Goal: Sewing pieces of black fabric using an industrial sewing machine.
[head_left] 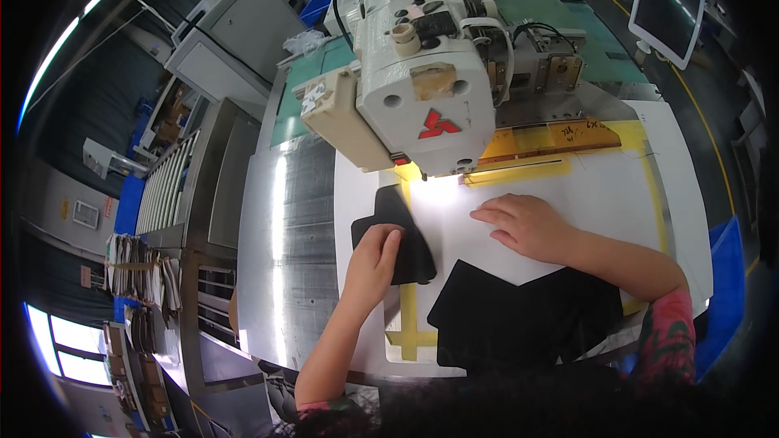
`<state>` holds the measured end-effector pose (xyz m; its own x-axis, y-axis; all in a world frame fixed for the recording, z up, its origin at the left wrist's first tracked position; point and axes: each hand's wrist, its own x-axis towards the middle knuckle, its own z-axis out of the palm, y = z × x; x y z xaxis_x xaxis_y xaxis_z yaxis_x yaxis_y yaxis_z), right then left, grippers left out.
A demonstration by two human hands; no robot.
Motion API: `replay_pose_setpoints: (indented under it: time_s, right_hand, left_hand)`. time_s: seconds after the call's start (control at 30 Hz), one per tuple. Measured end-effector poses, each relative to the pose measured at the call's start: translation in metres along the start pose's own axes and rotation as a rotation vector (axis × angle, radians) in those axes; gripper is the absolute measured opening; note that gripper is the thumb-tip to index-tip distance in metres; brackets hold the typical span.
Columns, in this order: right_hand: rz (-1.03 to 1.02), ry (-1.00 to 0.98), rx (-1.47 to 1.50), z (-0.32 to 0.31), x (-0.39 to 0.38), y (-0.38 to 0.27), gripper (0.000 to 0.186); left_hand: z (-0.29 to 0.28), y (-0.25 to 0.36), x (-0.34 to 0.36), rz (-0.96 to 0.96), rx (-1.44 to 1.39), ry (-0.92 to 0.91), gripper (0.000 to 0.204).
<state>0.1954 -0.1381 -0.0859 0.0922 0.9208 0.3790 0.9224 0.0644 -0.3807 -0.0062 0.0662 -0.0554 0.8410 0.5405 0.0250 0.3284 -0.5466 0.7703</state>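
Observation:
A small black fabric piece [413, 253] with a stepped edge lies at the left of the white work sheet [454, 235]. My left hand [376, 258] grips it by its left side, thumb on top and the other fingers partly hidden. My right hand [523, 229] rests over the middle of the sheet, fingers stretched out to the left and holding nothing. Closer to my body lies a larger black fabric piece [511, 316] with an angular notch, below my right forearm. A white industrial sewing machine head [426, 81] stands just beyond both hands, its lamp lighting the sheet.
Yellow tape [519, 172] and an orange-brown strip [560, 139] lie across the sheet under the machine. To the left is a metal table surface [304, 251]. A blue bin [722, 300] stands at the right, and a monitor [667, 8] at the far right.

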Motion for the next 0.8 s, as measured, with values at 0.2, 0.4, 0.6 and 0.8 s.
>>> replay_pose_setpoints:
  time_s: [0.2, 0.4, 0.6, 0.8]
  right_hand:
    - [-0.116, -0.002, -0.187, 0.002, 0.018, 0.009, 0.047]
    - [-0.535, 0.007, -0.442, 0.02, 0.052, 0.019, 0.046]
    - [-0.546, 0.148, -0.358, 0.047, 0.08, 0.029, 0.022]
    - [-0.375, 0.104, -0.339, 0.037, 0.048, 0.044, 0.028]
  left_hand:
    - [-0.001, 0.01, 0.095, 0.373, 0.483, 0.023, 0.042]
    - [-0.02, -0.01, 0.12, -0.123, -0.045, -0.391, 0.046]
    - [-0.015, -0.058, 0.14, 0.282, 0.288, -0.109, 0.027]
    - [0.023, -0.093, 0.162, 0.383, 0.475, 0.024, 0.02]
